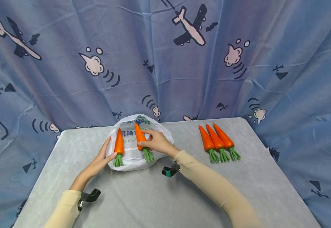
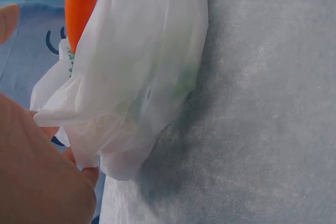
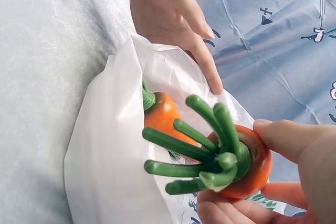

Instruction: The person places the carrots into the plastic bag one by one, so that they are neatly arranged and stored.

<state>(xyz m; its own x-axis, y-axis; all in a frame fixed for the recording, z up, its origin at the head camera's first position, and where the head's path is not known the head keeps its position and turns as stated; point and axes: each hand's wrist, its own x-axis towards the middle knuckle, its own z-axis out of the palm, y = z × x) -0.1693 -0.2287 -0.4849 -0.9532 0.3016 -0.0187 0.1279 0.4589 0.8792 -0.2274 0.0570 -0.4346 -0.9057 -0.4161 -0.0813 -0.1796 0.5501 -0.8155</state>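
A white plastic bag (image 1: 135,163) with printed characters lies spread on the table, its mouth towards me. My left hand (image 1: 99,161) rests against the bag's left rim, thumb spread from the straight index finger; the plastic hides parts of its other fingers in the left wrist view. One carrot (image 1: 119,144) with green stalks lies at the left side of the bag, near my left thumb. Over the bag's middle, my right hand (image 1: 157,142) pinches a second carrot (image 1: 140,136) between thumb and fingers, stalks towards me. In the right wrist view this carrot (image 3: 257,153) overlaps the bag's mouth.
Three more carrots (image 1: 216,139) lie side by side to the right of the bag, their stalks towards me. The grey table (image 1: 142,199) ends at a blue curtain (image 1: 165,69) printed with planes. Each wrist wears a black strap.
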